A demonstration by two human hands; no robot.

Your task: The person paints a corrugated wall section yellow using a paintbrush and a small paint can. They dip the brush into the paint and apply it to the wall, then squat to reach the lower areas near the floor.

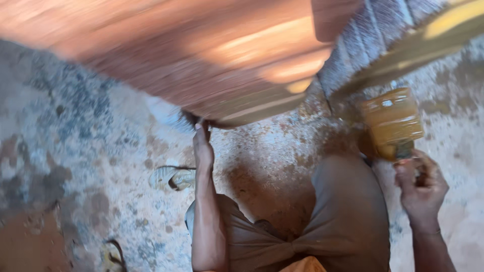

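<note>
The picture is motion-blurred. My left hand (202,146) reaches up to the lower edge of a large reddish-brown wooden panel (201,55) and seems to hold a small dark brush against it; the grip is unclear. My right hand (421,186) is shut on a yellow-brown translucent plastic jar (393,123) with amber liquid, held out at the right. My knees in brown trousers (343,211) fill the lower middle.
A rough concrete floor (80,151) stained red-brown lies below. A sandal (173,177) rests left of my left arm, another (113,257) at the bottom left. A yellowish slat (428,40) and a ribbed grey surface (368,30) sit top right.
</note>
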